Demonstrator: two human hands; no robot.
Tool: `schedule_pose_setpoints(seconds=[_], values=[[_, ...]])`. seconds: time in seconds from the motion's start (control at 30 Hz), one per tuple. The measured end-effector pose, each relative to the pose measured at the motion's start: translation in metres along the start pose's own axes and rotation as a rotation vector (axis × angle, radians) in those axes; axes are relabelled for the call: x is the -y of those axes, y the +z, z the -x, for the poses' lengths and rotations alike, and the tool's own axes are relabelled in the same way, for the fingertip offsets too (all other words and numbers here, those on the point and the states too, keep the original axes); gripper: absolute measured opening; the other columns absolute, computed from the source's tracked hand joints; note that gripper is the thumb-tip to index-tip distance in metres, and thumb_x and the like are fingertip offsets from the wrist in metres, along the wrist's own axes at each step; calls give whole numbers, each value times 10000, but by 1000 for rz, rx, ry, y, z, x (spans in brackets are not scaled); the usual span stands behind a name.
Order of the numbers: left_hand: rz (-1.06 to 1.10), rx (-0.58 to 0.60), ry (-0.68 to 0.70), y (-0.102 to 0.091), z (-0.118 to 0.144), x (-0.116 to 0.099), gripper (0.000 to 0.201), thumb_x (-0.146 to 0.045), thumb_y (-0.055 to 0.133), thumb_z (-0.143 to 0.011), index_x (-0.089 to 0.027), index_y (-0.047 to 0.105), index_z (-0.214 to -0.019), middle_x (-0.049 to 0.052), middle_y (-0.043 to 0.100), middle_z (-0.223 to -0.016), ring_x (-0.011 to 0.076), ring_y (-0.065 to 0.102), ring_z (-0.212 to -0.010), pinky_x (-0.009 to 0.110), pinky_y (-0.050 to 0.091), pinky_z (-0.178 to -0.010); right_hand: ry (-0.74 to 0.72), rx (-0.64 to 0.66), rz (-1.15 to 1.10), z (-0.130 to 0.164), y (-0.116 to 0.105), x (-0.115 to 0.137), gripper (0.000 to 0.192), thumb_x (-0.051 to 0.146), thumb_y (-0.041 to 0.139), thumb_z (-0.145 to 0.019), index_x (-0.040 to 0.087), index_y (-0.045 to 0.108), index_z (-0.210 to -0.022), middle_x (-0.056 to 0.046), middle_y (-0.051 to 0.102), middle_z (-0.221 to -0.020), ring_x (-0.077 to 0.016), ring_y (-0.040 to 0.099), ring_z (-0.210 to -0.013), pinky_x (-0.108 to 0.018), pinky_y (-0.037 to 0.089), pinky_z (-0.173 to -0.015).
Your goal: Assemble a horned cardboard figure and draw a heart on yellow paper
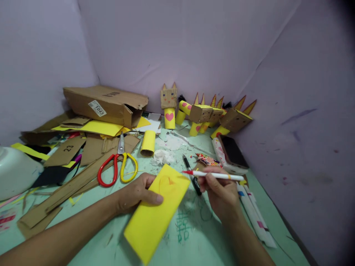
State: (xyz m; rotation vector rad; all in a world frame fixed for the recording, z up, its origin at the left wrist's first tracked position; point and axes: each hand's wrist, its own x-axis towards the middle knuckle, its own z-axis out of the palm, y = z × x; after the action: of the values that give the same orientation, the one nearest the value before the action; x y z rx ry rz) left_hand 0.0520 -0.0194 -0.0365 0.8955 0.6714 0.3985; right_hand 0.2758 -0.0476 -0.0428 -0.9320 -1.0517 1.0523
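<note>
Head view: the left hand (135, 192) is pressing flat on a yellow paper sheet (155, 214), thumb lying across its near edge. The sheet's long axis is running diagonally, near-left to far-right, on the green table (194, 236). The right hand (219, 192) is pinching a red-tipped white pen (213, 175), tip hovering just at the sheet's far corner beside a faint orange outline. Smooth matte paper; scissors (118, 168) and corrugated cardboard scraps (66, 184) are lying to the left.

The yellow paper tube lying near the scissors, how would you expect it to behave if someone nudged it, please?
The yellow paper tube lies on its side, so a sideways push would probably set it rolling across the green table. It looks hollow and thin-walled, so likely very light and easily crushed by a firm squeeze. The scissors beside it might stop a roll leftward.
</note>
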Motion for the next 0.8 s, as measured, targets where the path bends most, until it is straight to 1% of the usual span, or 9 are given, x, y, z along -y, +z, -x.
schedule_pose_setpoints(seconds=[0.07, 0.13, 0.27, 0.33, 0.4, 0.53, 0.7, 0.8], values=[[58, -86, 92, 6, -3, 3, 297, -219, 712, -575, -116, 679, -851, 60, 718, -711, 159, 645, -584, 227, 505, -532, -56, -104, -45, 0, 0, 1, 158, 314, 673, -722, 221, 650, -847, 2, 665, -618, -111, 552, -477, -218, 418, -443], [61, -194, 169, 13, -6, 7, 275, -233, 710, -604, -123, 658, -850, 61, 719, -716, 167, 647, -589, 247, 511, -549, -61, -143, -15, 2, 3, 1, 162, 312, 668, -728, 214, 645, -855, -8, 678, -643, -112, 561, -473, -229, 433, -453], [-31, -419, 241, 23, -10, 13, 269, -266, 711, -629, -133, 630, -848, 51, 721, -725, 182, 654, -602, 268, 517, -553, -61, -150, 194, 12, 11, -1, 149, 325, 666, -719, 197, 656, -796, -8, 668, -585, -132, 586, -460, -242, 461, -453], [-74, -482, 250, 25, -10, 15, 271, -285, 710, -631, -131, 627, -838, 51, 721, -727, 188, 657, -611, 271, 519, -552, -65, -127, 344, 15, 15, -2, 134, 311, 681, -696, 189, 671, -751, -16, 669, -573, -151, 617, -488, -244, 479, -464], [-89, -499, 251, 26, -10, 15, 288, -299, 714, -622, -128, 627, -837, 53, 722, -729, 195, 660, -621, 276, 522, -556, -41, -100, 436, 16, 17, -3, 137, 309, 684, -680, 179, 683, -722, -33, 682, -589, -170, 644, -520, -245, 495, -472], [-74, -476, 240, 26, -8, 14, 318, -321, 724, -604, -127, 629, -837, 63, 727, -756, 204, 666, -628, 286, 528, -565, -13, -29, 456, 12, 22, -1, 189, 335, 640, -696, 163, 704, -739, -64, 705, -643, -185, 659, -543, -254, 510, -484], [-52, -477, 252, 26, -7, 13, 326, -333, 737, -579, -131, 630, -812, 43, 720, -681, 193, 657, -583, 270, 520, -530, -33, -3, 550, 12, 23, 0, 199, 333, 619, -714, 163, 718, -746, -56, 687, -592, -180, 625, -523, -261, 479, -483], [-60, -520, 269, 26, -7, 13, 298, -314, 742, -571, -137, 631, -783, 30, 717, -664, 185, 654, -576, 255, 512, -515, -13, 77, 547, 14, 21, 1, 193, 331, 612, -720, 166, 708, -693, -53, 677, -580, -175, 605, -520, -254, 450, -472]])
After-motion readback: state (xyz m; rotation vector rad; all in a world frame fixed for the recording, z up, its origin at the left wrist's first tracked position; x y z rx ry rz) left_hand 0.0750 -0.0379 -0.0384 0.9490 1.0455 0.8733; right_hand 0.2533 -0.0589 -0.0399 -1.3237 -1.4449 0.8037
